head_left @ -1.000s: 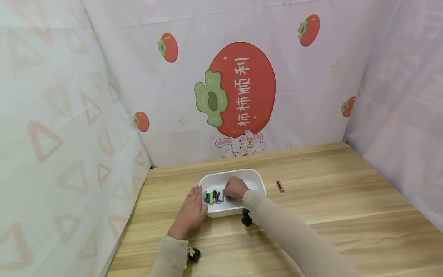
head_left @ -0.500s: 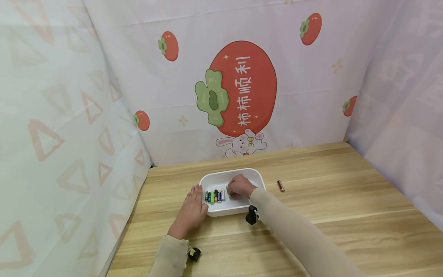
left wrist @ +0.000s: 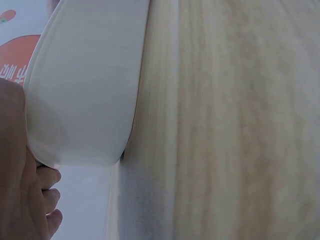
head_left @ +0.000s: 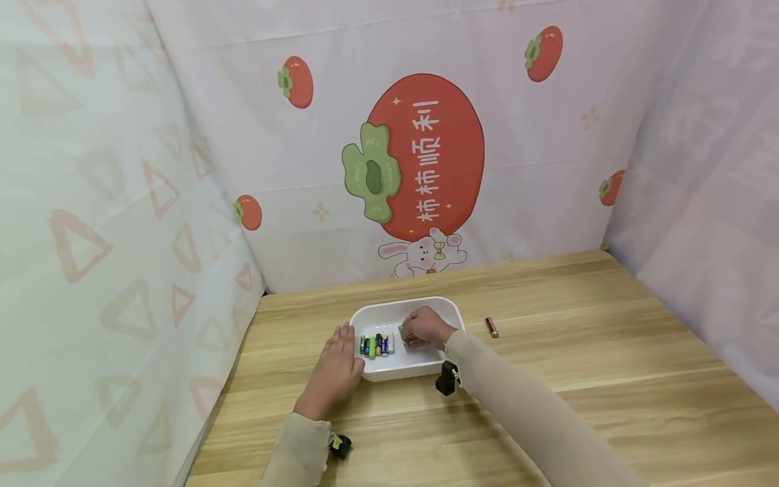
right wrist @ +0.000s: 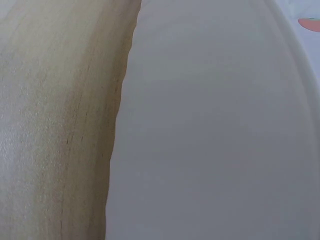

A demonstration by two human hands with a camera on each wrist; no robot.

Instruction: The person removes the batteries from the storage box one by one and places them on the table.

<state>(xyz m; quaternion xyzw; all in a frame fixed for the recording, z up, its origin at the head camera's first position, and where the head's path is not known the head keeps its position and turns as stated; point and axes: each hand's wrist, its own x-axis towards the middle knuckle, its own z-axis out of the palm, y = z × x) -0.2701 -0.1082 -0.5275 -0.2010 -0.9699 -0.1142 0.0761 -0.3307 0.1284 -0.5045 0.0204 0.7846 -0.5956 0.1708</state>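
Observation:
A white plastic tray (head_left: 395, 372) stands on the wooden table, with a row of several batteries (head_left: 377, 345) side by side in its left half. My left hand (head_left: 333, 368) rests against the tray's left end, fingers straight and thumb near the front left corner. In the left wrist view, fingertips (left wrist: 48, 195) show beside the tray's outer wall (left wrist: 85, 90). Inside the tray, right of the row, my right hand (head_left: 426, 327) pinches a battery with green ends (head_left: 401, 329), mostly hidden by the fingers. The right wrist view is filled by the tray's front wall (right wrist: 215, 125).
A single dark red battery (head_left: 491, 327) lies on the table (head_left: 608, 352) to the right of the tray. Behind stands a white cloth backdrop (head_left: 535, 169) printed with persimmons, and cloth sides flank the table at left and right.
My right hand has moved slightly right, away from the row, uncovering its right end; the green-ended battery shows at its fingers. The left hand stays put.

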